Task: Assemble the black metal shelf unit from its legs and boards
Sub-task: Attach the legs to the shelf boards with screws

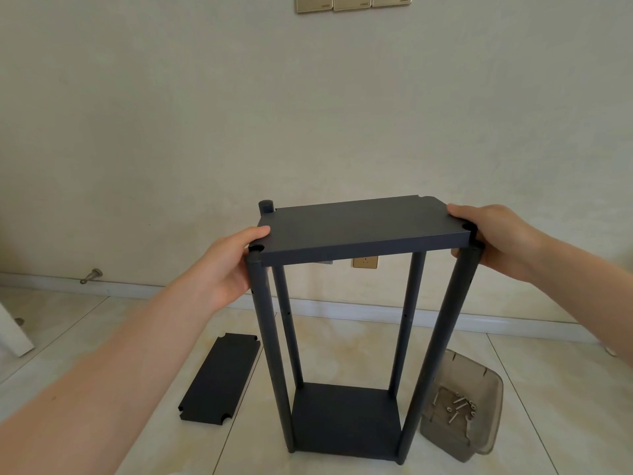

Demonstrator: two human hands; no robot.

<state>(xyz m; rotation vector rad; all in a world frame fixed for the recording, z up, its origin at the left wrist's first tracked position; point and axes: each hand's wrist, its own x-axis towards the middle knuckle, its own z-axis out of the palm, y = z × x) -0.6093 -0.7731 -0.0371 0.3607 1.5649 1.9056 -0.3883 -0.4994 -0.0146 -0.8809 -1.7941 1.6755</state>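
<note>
Head view, single frame. Reference object: shelf frame, upright on the tiled floor, pale wall behind it.

Far left of the frame: edge of a white panel. A metal door stop is on the wall just above the skirting.

Left of the frame, on the floor: loose board, black, lying flat, corners notched. It is near the frame's near-left leg but apart from it.

Left hand: at the frame's upper near-left corner. It holds the left end of the top board, thumb on the upper face. Fingers are hidden behind the board and leg.

Frame: four legs, with the bottom board fitted between them at floor level. The top board is at the leg tops and not seated level. The far-left leg top stands above the board's surface. The near-left leg top sits just under its corner notch.

Behind the frame, just below the top board: a wall socket.

Right hand: at the frame's upper near-right corner. It grips the board's right end, thumb on top, fingers curled underneath.

Right of the frame, on the floor: smoky plastic tray just beside the near-right leg's foot. Loose screws lie in it.

Above the frame, at the top edge of the view: a row of wall sockets.
</note>
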